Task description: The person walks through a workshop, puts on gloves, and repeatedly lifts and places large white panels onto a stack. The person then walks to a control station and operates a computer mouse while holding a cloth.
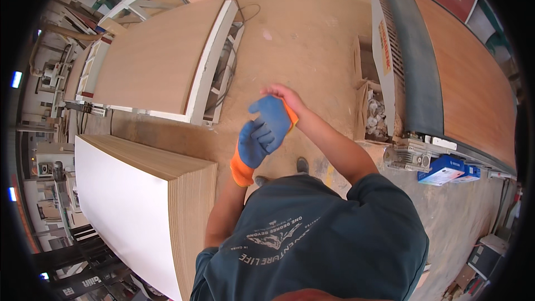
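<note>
My left hand wears a blue work glove with an orange cuff. Its fingers are closed on the fingers of a second blue work glove, just in front of my body. My right hand is bare and lies along the far side of that second glove, by its orange cuff. The right fingers look stretched out past the glove's edge. Part of the right palm and thumb is hidden behind the glove.
A tall stack of boards with a white top stands close on my left. Beyond it is a machine table bearing a brown panel. A conveyor with a wooden sheet runs along the right, beside an open carton and blue boxes.
</note>
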Motion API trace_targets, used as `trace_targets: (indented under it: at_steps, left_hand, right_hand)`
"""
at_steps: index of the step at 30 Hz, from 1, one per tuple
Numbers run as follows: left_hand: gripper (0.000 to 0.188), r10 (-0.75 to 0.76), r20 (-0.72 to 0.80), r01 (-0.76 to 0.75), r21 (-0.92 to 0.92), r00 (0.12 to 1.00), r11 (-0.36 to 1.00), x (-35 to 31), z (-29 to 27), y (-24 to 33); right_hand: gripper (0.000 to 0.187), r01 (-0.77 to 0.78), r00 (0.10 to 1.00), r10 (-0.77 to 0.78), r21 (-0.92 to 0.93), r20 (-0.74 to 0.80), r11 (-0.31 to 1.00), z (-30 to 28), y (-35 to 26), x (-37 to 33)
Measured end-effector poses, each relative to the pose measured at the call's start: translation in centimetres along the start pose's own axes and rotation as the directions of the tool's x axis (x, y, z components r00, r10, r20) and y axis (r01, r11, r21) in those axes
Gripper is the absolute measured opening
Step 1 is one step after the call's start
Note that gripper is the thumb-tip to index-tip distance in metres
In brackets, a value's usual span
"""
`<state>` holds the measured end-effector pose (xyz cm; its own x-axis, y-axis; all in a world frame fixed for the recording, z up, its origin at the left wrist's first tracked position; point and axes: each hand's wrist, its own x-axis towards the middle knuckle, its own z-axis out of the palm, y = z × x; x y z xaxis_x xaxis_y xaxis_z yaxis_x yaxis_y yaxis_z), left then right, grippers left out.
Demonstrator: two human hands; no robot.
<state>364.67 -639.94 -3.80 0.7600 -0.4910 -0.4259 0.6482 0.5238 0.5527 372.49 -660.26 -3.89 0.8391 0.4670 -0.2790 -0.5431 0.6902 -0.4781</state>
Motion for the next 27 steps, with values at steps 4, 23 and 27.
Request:
trace_targets:
  at_steps: [4, 23, 27]
  left_hand:
    - [0.042, 0.320, 0.055, -0.321, 0.308, 0.946, 0.895, -0.8, -0.9, 0.3]
    - [0.042, 0.626, -0.148, -0.246, 0.832, 0.765, 0.497, -4.5, -3.0, 4.2]
    - [0.046, 0.412, -0.167, 0.085, 0.974, 0.896, 0.212, -5.2, -2.6, 3.1]
  right_hand:
    - [0.055, -0.035, 0.997, 0.033, -0.026, -0.074, 0.999, -1.1, -0.1, -2.2]
    - [0.030, 0.219, 0.920, -0.282, -0.242, -0.271, 0.945, -1.9, 4.1, -7.4]
    - [0.049, 0.256, 0.916, -0.392, -0.626, -0.087, 0.736, 0.8, 5.6, -6.5]
